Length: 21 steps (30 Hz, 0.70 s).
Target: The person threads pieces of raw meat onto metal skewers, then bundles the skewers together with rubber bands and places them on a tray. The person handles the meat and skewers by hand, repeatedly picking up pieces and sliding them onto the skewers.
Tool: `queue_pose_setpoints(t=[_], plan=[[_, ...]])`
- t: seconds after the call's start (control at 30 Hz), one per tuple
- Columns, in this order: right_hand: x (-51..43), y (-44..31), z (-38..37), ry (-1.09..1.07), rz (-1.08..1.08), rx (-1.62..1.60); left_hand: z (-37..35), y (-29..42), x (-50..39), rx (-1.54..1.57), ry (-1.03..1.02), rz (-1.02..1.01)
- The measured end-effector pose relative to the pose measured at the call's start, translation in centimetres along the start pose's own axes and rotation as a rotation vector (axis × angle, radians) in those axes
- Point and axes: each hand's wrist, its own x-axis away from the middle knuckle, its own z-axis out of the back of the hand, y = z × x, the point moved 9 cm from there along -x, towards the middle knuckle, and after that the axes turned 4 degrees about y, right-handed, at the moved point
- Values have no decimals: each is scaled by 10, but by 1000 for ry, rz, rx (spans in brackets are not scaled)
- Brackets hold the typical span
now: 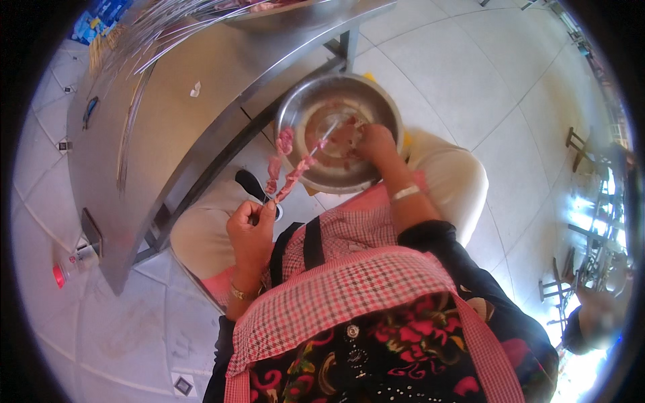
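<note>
Two metal skewers threaded with raw meat (294, 177) have their near ends pinched in my left hand (253, 229). One of them reaches over a wide steel bowl (289, 108), its bare tip pointing up and right; the other ends in a larger lump of meat at the bowl's left rim. Inside the right part of the bowl is my right hand (377, 144), fingers pointing down among small meat pieces (347, 133) in shallow reddish liquid. My right fingertips are partly hidden, so whether they grip a piece is unclear.
A steel table (201, 116) curves along the left, carrying a bundle of bare metal skewers (166, 32), a white scrap (195, 89) and a metal tray of meat (272, 11) at its far end. A red-lidded clear jar (75, 264) lies on the tiled floor. Another person is partly visible at the right edge.
</note>
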Motion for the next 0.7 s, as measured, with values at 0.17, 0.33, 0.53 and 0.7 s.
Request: queue_pose_setpoints(t=[0.17, 0.33, 0.53, 0.7], plan=[[-17, -18, -8, 137, 19, 12, -1, -16, 2, 84, -1, 121], [-24, -5, -32, 20, -53, 8, -7, -6, -2, 173, 50, 151], [-2, -28, -51, -392, -353, -1470, -19, -23, 6, 83, -141, 195], [20, -77, -10, -473, -242, -2020, -29, -21, 21, 96, -200, 231]])
